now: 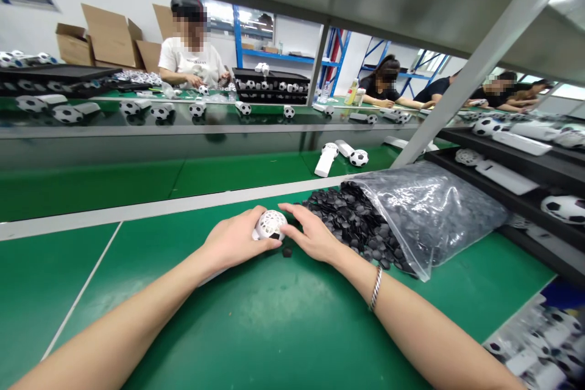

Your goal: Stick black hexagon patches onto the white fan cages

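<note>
My left hand (235, 234) is wrapped around a white handheld fan (271, 223) with an openwork, football-shaped head. A sliver of its white handle shows beneath my left wrist; the palm hides most of it. One black patch sits on the lower front of the ball. My right hand (313, 234) is at the ball's right side, its thumb touching the ball near that patch and its index finger stretched out above. A loose black patch (287, 252) lies on the green worktop just below the ball. Right of my right hand, many black patches (351, 213) spill out in a heap.
A clear plastic bag (439, 207) of patches lies open at the right. Stacked black trays (498, 177) with fans stand beyond it, near a slanted metal post (479, 55). Two fans (325, 159) lie ahead. Several fans line the conveyor (219, 120); co-workers sit behind it.
</note>
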The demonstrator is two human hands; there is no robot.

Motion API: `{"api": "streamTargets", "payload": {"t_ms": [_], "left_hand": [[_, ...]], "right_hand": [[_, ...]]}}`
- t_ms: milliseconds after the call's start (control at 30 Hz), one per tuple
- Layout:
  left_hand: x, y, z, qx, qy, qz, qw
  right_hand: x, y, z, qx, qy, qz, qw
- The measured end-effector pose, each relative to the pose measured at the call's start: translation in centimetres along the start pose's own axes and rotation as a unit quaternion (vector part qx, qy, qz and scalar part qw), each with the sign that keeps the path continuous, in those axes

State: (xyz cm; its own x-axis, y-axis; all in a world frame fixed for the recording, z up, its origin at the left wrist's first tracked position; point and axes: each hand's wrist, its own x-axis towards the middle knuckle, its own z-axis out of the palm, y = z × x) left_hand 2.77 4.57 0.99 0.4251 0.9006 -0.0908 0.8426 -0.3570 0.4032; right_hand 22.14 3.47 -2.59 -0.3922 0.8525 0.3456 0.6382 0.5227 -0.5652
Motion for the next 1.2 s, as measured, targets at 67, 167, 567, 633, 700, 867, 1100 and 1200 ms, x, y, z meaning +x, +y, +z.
{"api": "streamTargets", "payload": {"t_ms": [67,167,567,633,700,867,1100,1200], "left_hand": [[0.4,-0.9,-0.2,-0.01,0.01,-0.022,1.0],[1.0,-2.5,-0.5,-0.022,0.017,-0.016,0.999],[1.1,-3.6,-0.8,0.093,0.042,0.059,0.993],[1.1,-3.5,-0.8,0.102,0.045,0.053,0.992],[1.1,-3.4,-0.7,0.105,0.044,0.054,0.992],[1.1,-3.5,-0.6,0.104,0.049,0.069,0.991],[1.2,-3.6,-0.4,0.089,0.058,0.088,0.99],[0.9,-3.1,-0.4,0.089,0.085,0.067,0.99]], "right_hand": [[0.1,0.5,-0.4,-0.109,0.014,0.052,0.993],[0.0,1.0,-1.4,-0.234,-0.033,0.093,0.967],[-1.4,-1.9,-2.5,-0.109,-0.118,-0.03,0.987],[-1.0,-1.7,-2.1,-0.124,-0.097,-0.024,0.987],[0.2,-0.8,-2.0,-0.186,-0.069,0.013,0.98],[5.1,2.6,-2.6,-0.347,-0.075,0.114,0.928],[5.0,2.9,-2.1,-0.367,-0.111,0.089,0.919],[3.5,1.9,-2.4,-0.355,-0.109,0.064,0.926]]}}
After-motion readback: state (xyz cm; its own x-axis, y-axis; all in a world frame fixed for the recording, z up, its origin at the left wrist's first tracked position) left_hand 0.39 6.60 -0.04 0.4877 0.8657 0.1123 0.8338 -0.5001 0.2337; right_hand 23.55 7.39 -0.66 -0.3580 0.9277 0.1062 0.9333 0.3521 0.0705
